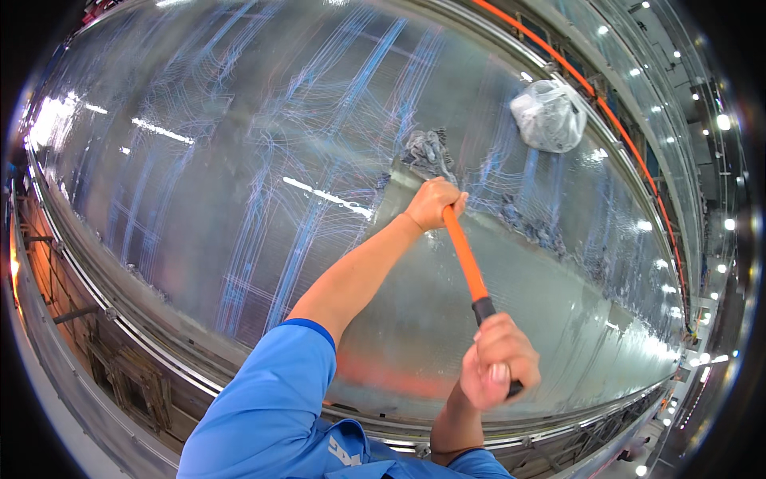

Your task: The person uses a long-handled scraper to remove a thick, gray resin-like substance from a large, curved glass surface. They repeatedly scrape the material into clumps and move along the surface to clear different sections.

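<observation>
A long-handled scraper [465,251] with an orange shaft and a black end grip slants across the middle of the view. My left hand [435,203] is closed around the upper shaft, and my right hand [500,362] is wrapped round the black grip nearer to me. The tool's head is hidden beyond my left hand. Just past that hand lies a crumpled heap of grey film [428,152]. Below us spreads a broad, wet-looking sheet [191,263] marked with blue and purple lines. Around the shaft, a smooth grey-green strip [550,319] shows no such lines.
A knotted, whitish plastic bag [548,116] sits on the sheet at the far right. Shreds of grey residue [533,227] line the strip's edge. An orange hose or cable [618,128] follows the far metal rail. Another metal rail [171,355] bounds the near side, with framework beneath.
</observation>
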`<act>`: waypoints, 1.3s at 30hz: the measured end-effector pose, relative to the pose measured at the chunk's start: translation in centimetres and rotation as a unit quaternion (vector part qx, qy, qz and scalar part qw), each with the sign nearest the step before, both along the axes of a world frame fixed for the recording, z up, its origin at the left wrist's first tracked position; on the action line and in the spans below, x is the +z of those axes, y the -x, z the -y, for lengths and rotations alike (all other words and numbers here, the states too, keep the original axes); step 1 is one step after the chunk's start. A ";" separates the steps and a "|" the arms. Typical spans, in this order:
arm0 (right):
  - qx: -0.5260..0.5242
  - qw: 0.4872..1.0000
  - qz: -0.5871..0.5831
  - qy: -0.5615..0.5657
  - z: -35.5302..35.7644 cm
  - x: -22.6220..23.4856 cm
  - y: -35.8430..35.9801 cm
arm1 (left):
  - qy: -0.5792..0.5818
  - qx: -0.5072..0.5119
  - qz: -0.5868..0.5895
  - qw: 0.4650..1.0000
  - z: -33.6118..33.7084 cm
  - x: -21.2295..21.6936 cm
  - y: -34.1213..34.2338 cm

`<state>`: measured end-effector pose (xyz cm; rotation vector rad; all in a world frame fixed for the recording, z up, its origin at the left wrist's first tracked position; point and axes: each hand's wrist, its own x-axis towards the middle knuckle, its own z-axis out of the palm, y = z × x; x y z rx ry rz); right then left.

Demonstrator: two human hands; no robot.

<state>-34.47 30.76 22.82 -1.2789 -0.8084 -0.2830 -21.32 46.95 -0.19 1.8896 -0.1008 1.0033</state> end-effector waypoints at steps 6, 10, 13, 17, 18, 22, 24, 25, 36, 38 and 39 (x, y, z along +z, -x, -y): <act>0.046 0.998 -0.050 -0.003 5.0 4.0 6.2 | 0.006 0.007 -0.033 0.999 5.2 1.6 10.4; 0.063 0.996 -0.064 0.011 5.7 2.8 6.8 | 0.006 0.024 -0.026 0.999 4.6 0.5 10.3; 0.084 0.996 -0.029 0.000 4.0 0.8 3.9 | 0.007 0.038 0.015 0.999 2.4 -0.3 6.7; 0.052 0.998 -0.014 -0.022 0.6 -0.7 0.2 | -0.011 0.052 0.020 0.998 -1.3 -0.9 1.4; 0.042 0.999 -0.004 -0.022 -0.2 -1.2 -0.6 | -0.016 0.047 0.032 0.998 -1.9 -0.8 0.1; 0.039 0.999 -0.028 -0.008 0.7 -0.6 -1.3 | -0.027 0.064 0.036 0.997 -1.5 -0.2 0.7; 0.044 0.998 -0.040 0.005 3.0 0.2 1.5 | -0.031 0.060 0.035 0.997 0.2 0.5 2.7; 0.042 0.998 -0.046 0.018 4.7 0.9 3.6 | -0.030 0.053 0.015 0.998 2.1 0.8 5.1; -0.031 0.992 -0.116 0.031 16.2 4.1 12.0 | -0.001 -0.083 -0.037 0.996 16.0 1.8 13.6; -0.021 0.994 -0.102 0.034 15.2 3.0 9.1 | -0.008 -0.072 -0.013 0.997 14.4 1.4 9.6; -0.009 0.995 -0.095 0.031 14.7 2.4 7.1 | -0.015 -0.059 0.008 0.998 13.6 1.2 7.7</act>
